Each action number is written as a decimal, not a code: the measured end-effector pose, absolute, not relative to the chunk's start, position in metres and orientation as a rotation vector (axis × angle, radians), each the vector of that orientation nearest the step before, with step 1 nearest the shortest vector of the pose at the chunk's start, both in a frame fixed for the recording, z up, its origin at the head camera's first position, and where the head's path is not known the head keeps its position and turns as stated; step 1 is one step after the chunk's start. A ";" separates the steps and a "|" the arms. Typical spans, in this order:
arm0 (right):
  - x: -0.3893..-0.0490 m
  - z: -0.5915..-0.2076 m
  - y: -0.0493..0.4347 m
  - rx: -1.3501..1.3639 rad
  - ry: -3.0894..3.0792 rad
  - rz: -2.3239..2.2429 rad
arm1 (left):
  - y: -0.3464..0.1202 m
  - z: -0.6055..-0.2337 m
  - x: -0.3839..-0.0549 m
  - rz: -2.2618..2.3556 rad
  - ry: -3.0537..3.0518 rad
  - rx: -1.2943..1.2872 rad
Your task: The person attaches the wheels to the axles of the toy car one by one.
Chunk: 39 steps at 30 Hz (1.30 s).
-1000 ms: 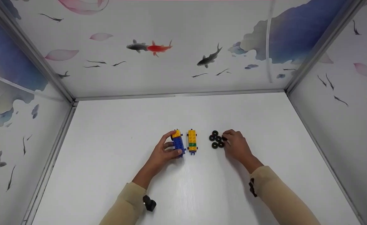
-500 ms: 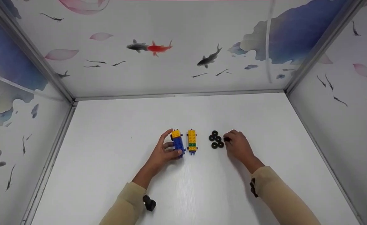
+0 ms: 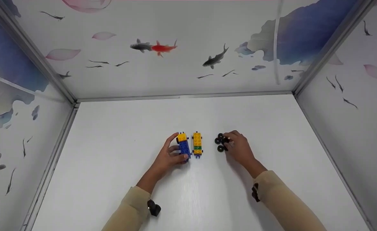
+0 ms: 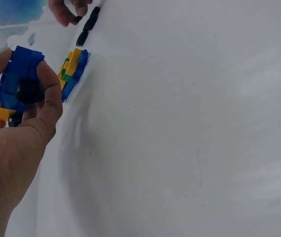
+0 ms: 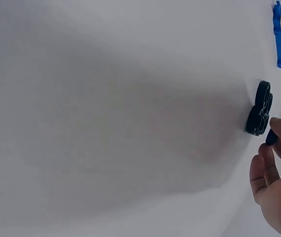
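My left hand grips a blue-and-yellow toy brick car between thumb and fingers. In the left wrist view, black wheels show on the near side of that car. Bare pegs stick out on its right side in the head view. Just right of it lies a second brick car, yellow with a green band over a blue base, with no wheels visible. My right hand pinches a small black wheel at the loose black wheels, partly covering them.
All of this sits on a white table. Printed white panels with fish and petals wall in its back and sides. Dark wrist cameras hang below both sleeves.
My right hand has shifted a little left, over the loose wheels, with a black wheel between its fingers. The left hand and its car stay nearly still.
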State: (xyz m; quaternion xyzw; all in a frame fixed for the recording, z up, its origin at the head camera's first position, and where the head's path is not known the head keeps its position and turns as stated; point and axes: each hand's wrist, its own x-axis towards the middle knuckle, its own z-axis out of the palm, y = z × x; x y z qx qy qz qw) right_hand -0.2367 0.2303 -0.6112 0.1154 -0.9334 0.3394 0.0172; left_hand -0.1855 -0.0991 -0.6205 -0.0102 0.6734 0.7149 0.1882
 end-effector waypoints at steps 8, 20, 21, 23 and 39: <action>-0.237 -0.604 0.208 0.364 -2.846 1.237 | -0.100 -0.619 -0.184 2.004 1.910 -0.030; -0.233 -0.598 0.181 0.413 -2.849 1.312 | -0.096 -0.620 -0.183 1.994 1.908 0.007; -0.233 -0.597 0.178 0.424 -2.842 1.325 | -0.096 -0.620 -0.183 1.996 1.910 0.013; -0.233 -0.596 0.174 0.440 -2.834 1.353 | -0.096 -0.620 -0.182 2.001 1.911 0.024; -0.231 -0.593 0.140 0.499 -2.810 1.427 | -0.095 -0.620 -0.181 1.989 1.910 0.055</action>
